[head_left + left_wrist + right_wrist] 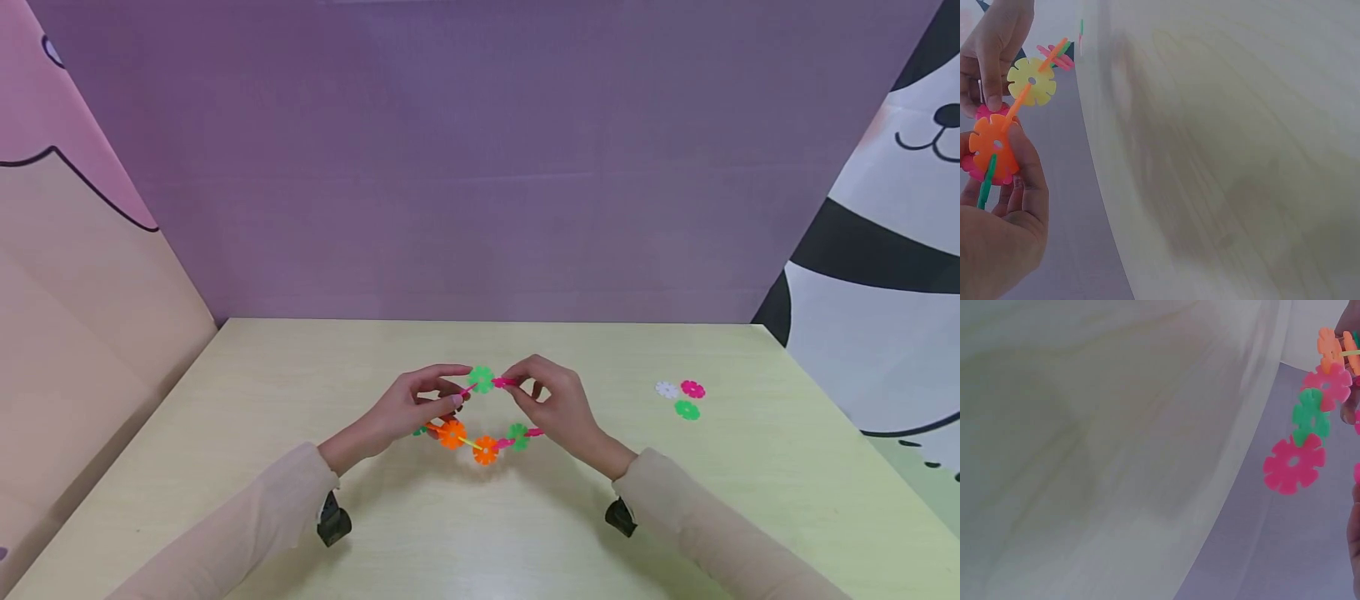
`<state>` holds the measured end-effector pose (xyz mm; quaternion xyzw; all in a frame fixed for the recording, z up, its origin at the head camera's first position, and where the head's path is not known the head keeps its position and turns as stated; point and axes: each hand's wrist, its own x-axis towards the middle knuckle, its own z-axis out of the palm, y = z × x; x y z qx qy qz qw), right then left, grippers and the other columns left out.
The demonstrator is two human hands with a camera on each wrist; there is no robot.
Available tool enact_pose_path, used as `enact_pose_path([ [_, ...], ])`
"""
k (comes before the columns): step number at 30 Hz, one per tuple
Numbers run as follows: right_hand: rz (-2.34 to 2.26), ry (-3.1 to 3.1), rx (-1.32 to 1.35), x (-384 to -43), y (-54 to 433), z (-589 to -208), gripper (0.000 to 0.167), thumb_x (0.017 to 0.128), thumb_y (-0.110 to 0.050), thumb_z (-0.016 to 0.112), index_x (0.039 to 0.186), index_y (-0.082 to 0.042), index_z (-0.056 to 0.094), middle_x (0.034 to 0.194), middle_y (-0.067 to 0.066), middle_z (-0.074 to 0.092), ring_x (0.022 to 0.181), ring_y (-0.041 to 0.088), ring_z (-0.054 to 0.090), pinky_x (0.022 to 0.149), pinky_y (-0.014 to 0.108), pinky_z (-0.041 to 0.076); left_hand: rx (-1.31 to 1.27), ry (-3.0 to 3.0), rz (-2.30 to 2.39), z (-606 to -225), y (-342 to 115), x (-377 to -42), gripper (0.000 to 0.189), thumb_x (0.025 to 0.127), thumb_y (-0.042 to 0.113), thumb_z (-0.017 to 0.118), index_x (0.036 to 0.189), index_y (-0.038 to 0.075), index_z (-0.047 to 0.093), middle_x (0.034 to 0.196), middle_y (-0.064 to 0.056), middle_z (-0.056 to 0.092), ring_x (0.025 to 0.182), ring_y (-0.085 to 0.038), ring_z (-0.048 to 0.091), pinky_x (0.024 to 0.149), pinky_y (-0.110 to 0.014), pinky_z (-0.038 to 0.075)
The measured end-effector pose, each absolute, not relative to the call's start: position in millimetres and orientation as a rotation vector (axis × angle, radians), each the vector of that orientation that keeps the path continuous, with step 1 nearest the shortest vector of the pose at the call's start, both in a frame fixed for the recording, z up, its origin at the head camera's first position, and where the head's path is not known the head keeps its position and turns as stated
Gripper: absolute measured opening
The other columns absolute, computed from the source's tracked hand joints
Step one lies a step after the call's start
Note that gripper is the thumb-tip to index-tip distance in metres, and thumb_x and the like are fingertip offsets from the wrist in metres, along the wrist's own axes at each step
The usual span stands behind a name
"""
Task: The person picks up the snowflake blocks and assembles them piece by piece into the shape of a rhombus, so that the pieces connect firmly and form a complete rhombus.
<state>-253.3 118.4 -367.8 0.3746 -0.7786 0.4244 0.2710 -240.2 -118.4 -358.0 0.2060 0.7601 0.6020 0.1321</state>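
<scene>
Both hands hold up a chain of slotted plastic flower discs above the table. My left hand (405, 408) grips it at the left, thumb and fingers round discs near the pink and orange ones. A green flower disc (482, 379) stands between the hands. At its right side, my right hand (557, 407) pinches a pink disc (501, 382) between thumb and fingertips. The chain's lower part hangs nearer the body, with an orange disc (485, 451) and a yellow disc (1021, 76) in it. Its free end is a pink disc (1280, 464) joined to a green disc (1305, 414).
On the pale wooden table (750, 500), right of the hands, lie three loose discs: white (666, 390), pink (692, 389) and green (687, 410). A purple cloth wall (480, 167) rises behind the table's far edge. Dark wrist cameras sit under both cuffs.
</scene>
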Motion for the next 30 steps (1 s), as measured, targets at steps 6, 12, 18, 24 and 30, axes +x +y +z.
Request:
enact_pose_path([
  [6,1.088,-2.079,1.031,-252.7,118.1,-365.9,0.015,0.075,0.001,0.07,0.085,-0.009,0.066,0.08,0.0,0.065,0.072,0.008,0.057,0.051,0.021,0.046,0.616,2.226,1.716,-357.5,-118.3,-240.9,0.044,0.088,0.025,0.061,0.129,0.03,0.049,0.113,-0.021,0.057,0.082,-0.021,0.066,0.069,-0.035,0.055],
  [12,1.068,-2.043,1.078,-253.4,117.6,-364.7,0.019,0.075,0.005,0.069,0.086,-0.01,0.065,0.08,0.002,0.066,0.072,0.008,0.056,0.051,0.02,0.045,0.66,2.274,1.691,-354.9,-116.0,-240.9,0.045,0.085,0.029,0.064,0.128,0.033,0.05,0.106,-0.01,0.061,0.081,-0.022,0.064,0.067,-0.036,0.055],
  [18,1.082,-2.032,1.097,-253.4,116.8,-364.0,0.019,0.075,0.005,0.067,0.086,-0.011,0.066,0.081,0.001,0.066,0.073,0.008,0.056,0.052,0.021,0.046,0.648,2.275,1.683,-353.2,-114.4,-240.3,0.046,0.085,0.033,0.063,0.129,0.034,0.049,0.104,-0.015,0.062,0.074,-0.022,0.06,0.058,-0.037,0.055],
  [24,1.124,-1.983,1.105,-254.9,116.0,-366.4,0.02,0.075,0.007,0.067,0.083,-0.011,0.067,0.079,0.002,0.066,0.07,0.009,0.057,0.053,0.019,0.046,0.671,2.288,1.688,-353.0,-113.1,-240.8,0.046,0.085,0.029,0.064,0.129,0.03,0.051,0.1,-0.013,0.063,0.072,-0.023,0.061,0.067,-0.034,0.054],
  [30,1.118,-1.949,1.129,-254.6,113.8,-368.5,0.021,0.072,0.009,0.067,0.083,-0.009,0.068,0.077,0.004,0.067,0.067,0.011,0.058,0.052,0.02,0.048,0.667,2.305,1.69,-358.7,-113.8,-242.9,0.046,0.084,0.026,0.065,0.128,0.026,0.053,0.102,-0.022,0.063,0.071,-0.022,0.063,0.069,-0.032,0.054],
])
